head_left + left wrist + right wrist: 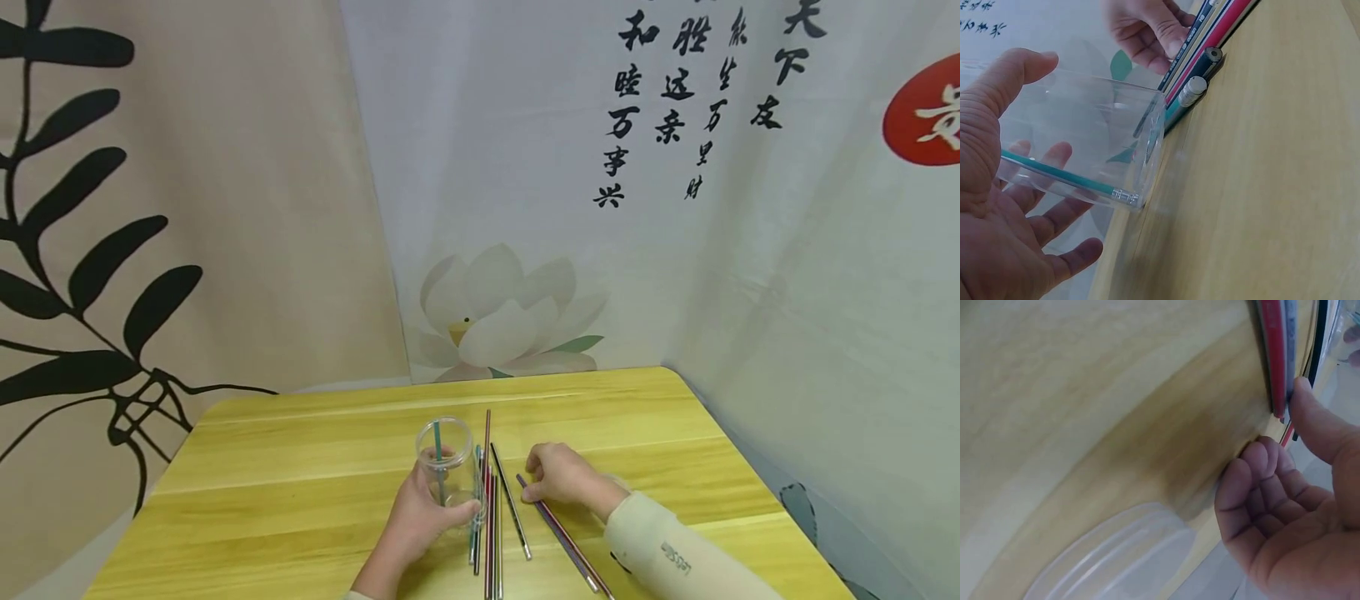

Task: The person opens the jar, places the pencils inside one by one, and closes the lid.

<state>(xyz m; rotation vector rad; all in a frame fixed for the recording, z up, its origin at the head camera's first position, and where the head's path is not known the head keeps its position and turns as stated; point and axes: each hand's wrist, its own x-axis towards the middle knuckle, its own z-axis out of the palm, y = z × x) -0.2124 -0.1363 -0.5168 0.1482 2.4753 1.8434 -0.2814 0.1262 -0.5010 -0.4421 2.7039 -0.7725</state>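
My left hand (420, 515) holds a clear plastic cup (459, 479), thumb on the near side and fingers round the far side. Inside the cup stands one teal pencil (1060, 170) with a metal-banded end at the bottom. To the right, my right hand (561, 473) is at the far end of two pencils (564, 535) lying side by side on the table. In the right wrist view its thumb touches the grey pencil (1290, 347) beside a red pencil (1272, 344); the other fingers bend near the tabletop. Between the hands lie several more pencils (491, 517).
A clear, ridged plastic piece like a lid (1129, 556) lies by my right wrist, mostly hidden in the head view. The wooden table (300, 467) meets fabric backdrops (270, 208) printed with leaves, a lotus and characters. One dark pencil (510, 500) slants apart from the bunch.
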